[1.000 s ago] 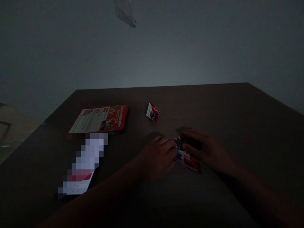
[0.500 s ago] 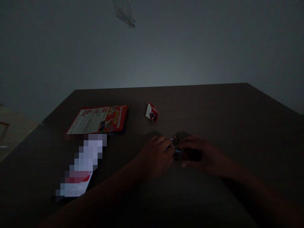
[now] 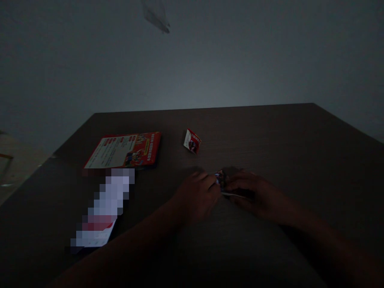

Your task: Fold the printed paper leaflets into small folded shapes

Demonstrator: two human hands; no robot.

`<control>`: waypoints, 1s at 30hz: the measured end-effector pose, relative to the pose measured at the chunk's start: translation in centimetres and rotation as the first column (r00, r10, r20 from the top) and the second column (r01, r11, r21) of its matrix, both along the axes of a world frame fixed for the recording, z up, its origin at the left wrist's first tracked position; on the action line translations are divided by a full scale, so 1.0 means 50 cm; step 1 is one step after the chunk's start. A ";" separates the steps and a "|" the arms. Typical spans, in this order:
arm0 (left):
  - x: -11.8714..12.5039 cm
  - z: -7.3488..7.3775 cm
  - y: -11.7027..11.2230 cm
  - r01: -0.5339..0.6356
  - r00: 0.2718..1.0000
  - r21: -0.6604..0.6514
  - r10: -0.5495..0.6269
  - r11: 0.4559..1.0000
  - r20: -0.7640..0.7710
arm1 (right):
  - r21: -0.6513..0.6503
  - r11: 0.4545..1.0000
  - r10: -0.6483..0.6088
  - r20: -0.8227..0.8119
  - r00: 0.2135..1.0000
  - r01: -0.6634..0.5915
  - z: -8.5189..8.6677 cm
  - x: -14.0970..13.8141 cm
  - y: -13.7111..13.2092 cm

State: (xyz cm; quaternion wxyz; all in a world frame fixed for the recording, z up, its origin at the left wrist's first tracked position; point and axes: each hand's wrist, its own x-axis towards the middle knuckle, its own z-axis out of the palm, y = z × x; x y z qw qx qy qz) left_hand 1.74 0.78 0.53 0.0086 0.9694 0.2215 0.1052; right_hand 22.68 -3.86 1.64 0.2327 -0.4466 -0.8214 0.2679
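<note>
Near the middle of the table (image 3: 285, 140), both my hands close in on a small printed card (image 3: 221, 177) with dark, colourful pictures. My left hand (image 3: 196, 196) has its fingers curled over the card's left side. From the right, my right hand (image 3: 255, 192) grips the other side between thumb and fingers. A thin pale edge (image 3: 235, 195) shows in the gap between thumb and fingers. Most of the card is hidden by my hands, and the light is very dim. Beyond my left hand lies a small folded red and white card (image 3: 192, 141), partly raised off the wood.
A red and white printed pack or booklet (image 3: 123, 151) lies at the left. In front of it a phone (image 3: 99, 240) has a lit screen, mostly blurred out. A pale wall (image 3: 228, 52) rises behind the table, with a clear plastic piece (image 3: 156, 18) on it.
My right thumb has drawn in closer under the fingers, narrowing the dark gap there. A thin pale edge now shows in it. My left hand has barely moved.
</note>
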 end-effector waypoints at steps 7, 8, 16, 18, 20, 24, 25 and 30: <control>0.000 0.001 0.003 -0.005 1.000 -0.129 0.009 0.992 0.025 | 0.011 0.999 -0.040 -0.027 0.999 0.040 -0.008 -0.005 0.003; 0.001 0.002 0.004 -0.014 1.000 -0.156 0.017 0.988 0.021 | 0.013 0.999 -0.042 -0.019 0.999 0.042 -0.009 -0.008 0.004; 0.001 0.014 0.011 -0.138 0.990 -0.270 0.127 0.953 -0.060 | 0.055 0.992 -0.114 0.088 0.990 0.109 -0.020 -0.020 0.004; -0.001 0.015 0.014 -0.171 0.985 -0.292 0.157 0.941 -0.070 | 0.053 0.990 -0.133 0.099 0.986 0.128 -0.022 -0.019 0.003; -0.001 0.016 0.017 -0.200 0.980 -0.303 0.183 0.932 -0.082 | 0.052 0.987 -0.158 0.114 0.981 0.153 -0.023 -0.017 0.003; 0.002 0.019 0.017 -0.235 0.972 -0.305 0.214 0.923 -0.099 | 0.045 0.988 -0.153 0.127 0.980 0.148 -0.025 -0.017 0.004; 0.003 0.020 0.016 -0.237 0.971 -0.305 0.217 0.922 -0.099 | 0.045 0.988 -0.156 0.128 0.980 0.151 -0.026 -0.018 0.005; 0.008 0.023 0.012 -0.258 0.966 -0.297 0.243 0.919 -0.087 | 0.094 0.976 -0.211 0.151 0.966 0.198 -0.030 -0.027 0.008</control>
